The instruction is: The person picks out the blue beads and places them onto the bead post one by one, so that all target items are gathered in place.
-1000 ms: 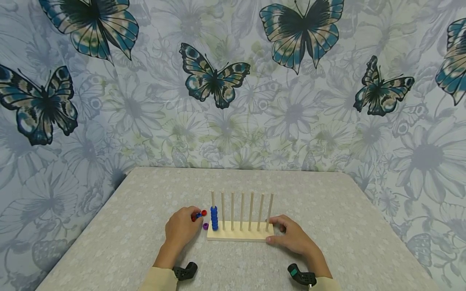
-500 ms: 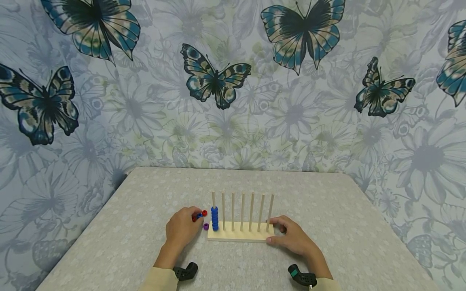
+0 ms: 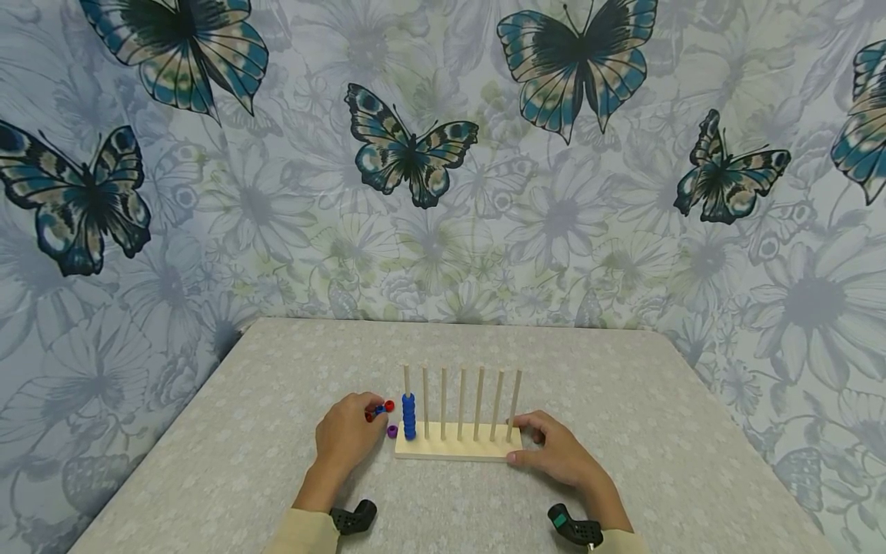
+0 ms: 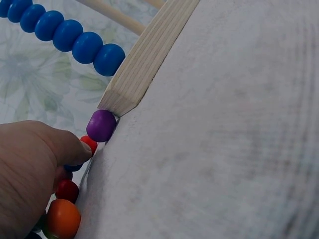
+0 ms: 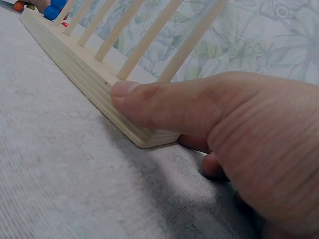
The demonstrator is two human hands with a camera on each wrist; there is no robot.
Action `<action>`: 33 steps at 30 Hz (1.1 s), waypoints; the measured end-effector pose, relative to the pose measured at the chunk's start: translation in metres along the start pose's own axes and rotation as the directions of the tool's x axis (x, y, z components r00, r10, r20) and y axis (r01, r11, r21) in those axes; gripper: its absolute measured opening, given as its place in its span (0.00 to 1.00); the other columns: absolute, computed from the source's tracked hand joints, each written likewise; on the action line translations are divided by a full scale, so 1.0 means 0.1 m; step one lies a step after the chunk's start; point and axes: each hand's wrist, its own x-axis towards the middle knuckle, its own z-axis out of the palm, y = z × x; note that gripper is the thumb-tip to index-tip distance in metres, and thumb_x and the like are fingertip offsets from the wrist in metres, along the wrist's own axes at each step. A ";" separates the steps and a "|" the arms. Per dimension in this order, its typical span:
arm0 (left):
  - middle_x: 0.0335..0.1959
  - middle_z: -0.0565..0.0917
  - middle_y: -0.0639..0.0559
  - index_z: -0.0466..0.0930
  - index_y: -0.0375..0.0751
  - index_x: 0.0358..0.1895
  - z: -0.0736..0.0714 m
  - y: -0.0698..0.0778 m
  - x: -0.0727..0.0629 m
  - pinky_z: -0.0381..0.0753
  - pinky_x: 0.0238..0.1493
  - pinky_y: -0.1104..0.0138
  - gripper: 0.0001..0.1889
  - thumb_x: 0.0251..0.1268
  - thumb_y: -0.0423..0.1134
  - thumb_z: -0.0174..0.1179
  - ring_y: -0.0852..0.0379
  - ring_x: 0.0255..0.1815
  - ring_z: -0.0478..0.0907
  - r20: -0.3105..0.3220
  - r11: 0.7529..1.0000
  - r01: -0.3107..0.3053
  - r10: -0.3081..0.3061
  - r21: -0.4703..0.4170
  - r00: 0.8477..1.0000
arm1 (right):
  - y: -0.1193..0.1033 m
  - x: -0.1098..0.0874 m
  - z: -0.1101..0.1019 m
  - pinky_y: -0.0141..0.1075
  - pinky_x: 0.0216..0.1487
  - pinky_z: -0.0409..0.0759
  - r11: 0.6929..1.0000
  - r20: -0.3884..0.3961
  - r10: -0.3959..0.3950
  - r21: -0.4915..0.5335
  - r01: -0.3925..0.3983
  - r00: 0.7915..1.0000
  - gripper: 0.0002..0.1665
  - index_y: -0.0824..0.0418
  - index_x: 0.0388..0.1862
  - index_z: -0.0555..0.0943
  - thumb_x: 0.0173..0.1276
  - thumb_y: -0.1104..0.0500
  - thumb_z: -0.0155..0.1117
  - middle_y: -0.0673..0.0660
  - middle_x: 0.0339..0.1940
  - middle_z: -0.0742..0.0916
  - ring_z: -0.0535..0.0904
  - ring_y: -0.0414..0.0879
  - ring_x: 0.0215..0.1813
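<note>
A wooden base point(image 3: 457, 448) with a row of upright pegs stands on the table, and blue beads point(image 3: 409, 417) are stacked on its leftmost peg. My right hand point(image 3: 557, 450) grips the base's right end, thumb on the front edge, fingers behind. Left of the base, my left hand point(image 3: 346, 432) reaches down among loose beads, its thumb and fingertips around a blue bead point(image 4: 73, 168) that is mostly hidden by the thumb. A purple bead point(image 4: 101, 126) lies by the base's left corner. Close to the left fingers are red beads point(image 4: 67, 190) and an orange bead point(image 4: 64, 219).
A pale patterned cloth covers the table point(image 3: 457, 512). Behind it rises a wall point(image 3: 443, 254) with flowers and butterflies. The other pegs point(image 3: 461, 404) stand bare to the right of the blue stack. Both wrists wear black camera bands point(image 3: 354, 516).
Both hands keep their places and the beads stay where they were. The whole head view has shifted very slightly.
</note>
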 end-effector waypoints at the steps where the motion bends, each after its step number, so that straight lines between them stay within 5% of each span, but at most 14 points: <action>1: 0.36 0.87 0.54 0.90 0.51 0.44 0.00 0.00 0.00 0.73 0.24 0.66 0.12 0.57 0.45 0.71 0.57 0.32 0.82 -0.001 1.000 0.001 -0.001 0.001 1.000 | 0.00 0.00 0.00 0.36 0.44 0.68 1.000 0.000 0.001 0.000 -0.001 1.000 0.34 0.49 0.57 0.82 0.50 0.47 0.82 0.50 0.47 0.82 0.68 0.47 0.45; 19: 0.38 0.87 0.54 0.89 0.50 0.44 -0.01 0.03 -0.03 0.73 0.24 0.67 0.11 0.58 0.44 0.70 0.59 0.32 0.81 -0.037 0.999 -0.005 0.003 -0.042 0.999 | 0.03 0.00 0.00 0.36 0.44 0.68 1.000 0.004 -0.006 -0.007 0.006 1.000 0.34 0.48 0.57 0.82 0.50 0.47 0.82 0.49 0.47 0.82 0.68 0.47 0.45; 33: 0.41 0.87 0.57 0.88 0.53 0.46 -0.07 0.08 -0.03 0.75 0.24 0.66 0.11 0.59 0.46 0.69 0.60 0.29 0.82 -0.166 0.994 -0.085 0.072 -0.069 0.983 | 0.01 0.00 0.00 0.36 0.44 0.69 1.000 -0.004 0.000 -0.009 -0.001 1.000 0.34 0.49 0.57 0.82 0.49 0.47 0.83 0.49 0.47 0.82 0.69 0.46 0.45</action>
